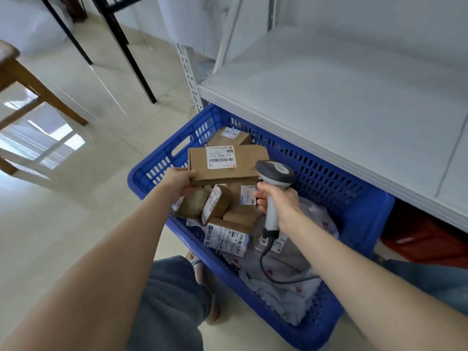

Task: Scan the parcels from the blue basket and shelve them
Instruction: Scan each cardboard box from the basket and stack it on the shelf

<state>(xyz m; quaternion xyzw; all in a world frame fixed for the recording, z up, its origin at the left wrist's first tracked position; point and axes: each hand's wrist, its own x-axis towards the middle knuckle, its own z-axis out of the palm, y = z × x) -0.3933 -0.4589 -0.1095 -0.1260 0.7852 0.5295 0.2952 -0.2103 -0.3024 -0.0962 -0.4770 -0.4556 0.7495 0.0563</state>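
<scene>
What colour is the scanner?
The scanner has a dark grey head and a white handle; head view.

Single head-worn wide-angle view, pitched forward and steeply down onto the blue basket at close range. Left forearm and right forearm enter from the bottom corners toward the basket. White shelf overhangs its far right side, tiled floor to its left. Straight lines bow near the frame edges.

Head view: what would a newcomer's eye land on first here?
The blue basket, low centre, heaped with labelled parcels, stands out first. Above it the left hand holds a flat cardboard parcel label-up, while the right hand grips a grey scanner beside it. A white shelf fills the upper right.
</scene>
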